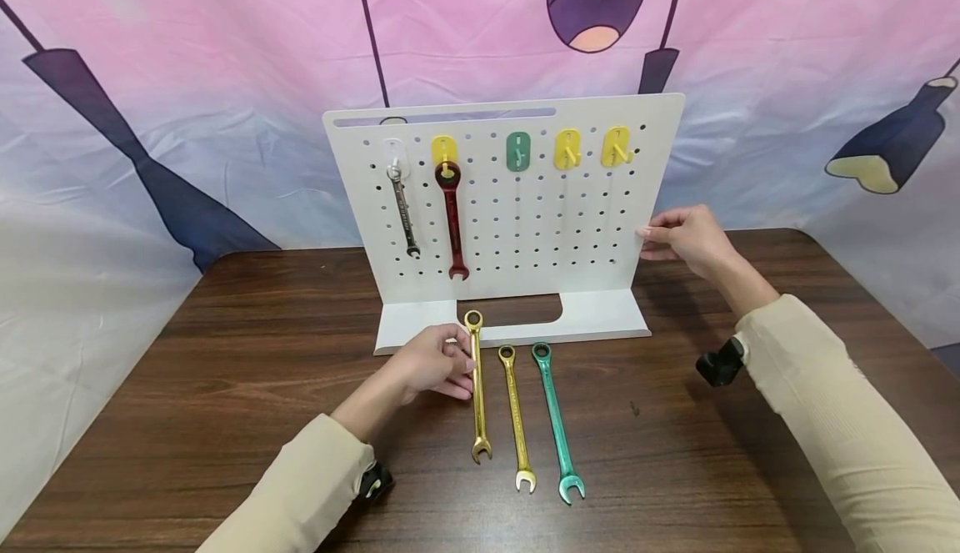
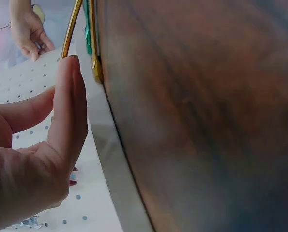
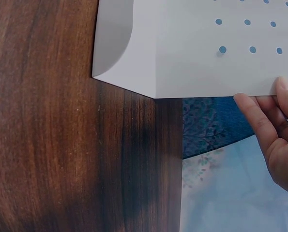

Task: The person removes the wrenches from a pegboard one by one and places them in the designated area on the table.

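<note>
My left hand [image 1: 437,363] pinches a gold combination wrench [image 1: 477,403] near its ring end, the open end pointing toward me. In the left wrist view that wrench [image 2: 72,28] rises from between thumb and fingers. On the table to its right lie a shorter gold wrench [image 1: 514,411] and a green wrench [image 1: 557,419]. My right hand [image 1: 688,238] grips the right edge of a white pegboard [image 1: 495,228], thumb in front, as the right wrist view also shows. A small silver wrench [image 1: 403,211] and a dark red wrench [image 1: 452,219] hang on the board's left side.
The silver wrench hangs from a white hook [image 1: 394,151], the red one from a yellow hook [image 1: 443,148]. To their right are a bare green hook [image 1: 517,151] and two bare yellow hooks [image 1: 567,148]. The board's base [image 1: 600,317] rests on a dark wooden table [image 1: 247,386], before a patterned cloth.
</note>
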The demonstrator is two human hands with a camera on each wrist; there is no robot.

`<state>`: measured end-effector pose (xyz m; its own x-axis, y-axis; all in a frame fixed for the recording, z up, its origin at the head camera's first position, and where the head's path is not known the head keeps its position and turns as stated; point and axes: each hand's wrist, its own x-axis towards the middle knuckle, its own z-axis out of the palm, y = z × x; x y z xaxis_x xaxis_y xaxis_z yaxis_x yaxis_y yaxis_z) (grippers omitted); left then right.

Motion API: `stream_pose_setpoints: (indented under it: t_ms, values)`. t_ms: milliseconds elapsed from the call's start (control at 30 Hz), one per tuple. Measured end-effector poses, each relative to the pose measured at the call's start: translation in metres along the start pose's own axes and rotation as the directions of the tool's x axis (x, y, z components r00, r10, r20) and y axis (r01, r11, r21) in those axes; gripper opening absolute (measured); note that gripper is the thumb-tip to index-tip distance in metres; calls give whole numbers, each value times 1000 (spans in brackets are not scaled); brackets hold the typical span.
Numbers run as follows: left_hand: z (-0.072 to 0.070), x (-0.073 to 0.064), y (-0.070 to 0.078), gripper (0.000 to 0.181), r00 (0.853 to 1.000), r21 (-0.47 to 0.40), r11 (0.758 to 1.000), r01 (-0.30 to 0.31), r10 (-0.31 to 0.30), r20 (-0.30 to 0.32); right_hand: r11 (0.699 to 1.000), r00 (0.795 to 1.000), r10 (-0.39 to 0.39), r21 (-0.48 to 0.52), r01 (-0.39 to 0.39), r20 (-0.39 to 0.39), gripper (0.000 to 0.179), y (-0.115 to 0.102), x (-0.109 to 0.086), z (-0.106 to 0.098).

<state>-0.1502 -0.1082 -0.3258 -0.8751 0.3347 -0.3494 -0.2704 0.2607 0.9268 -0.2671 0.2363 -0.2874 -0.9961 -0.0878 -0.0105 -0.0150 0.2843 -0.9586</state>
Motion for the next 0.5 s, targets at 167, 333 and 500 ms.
stream_pose_setpoints:
  t_ms: [167,333,500]
  values:
    - [3,-3,-2,11,1000,-18,1000,23,-23,15,1000,1000,3,-4,-3,8,21,0,1,0]
    - [6,-5,-3,11,999,-13,999,38,-38,23,1000,1000,5,-6,-5,9,24,0,1,0]
    - [7,-7,-5,10,998,6,998,66,-66,19,1000,1000,4,-4,-4,10,23,0,1,0]
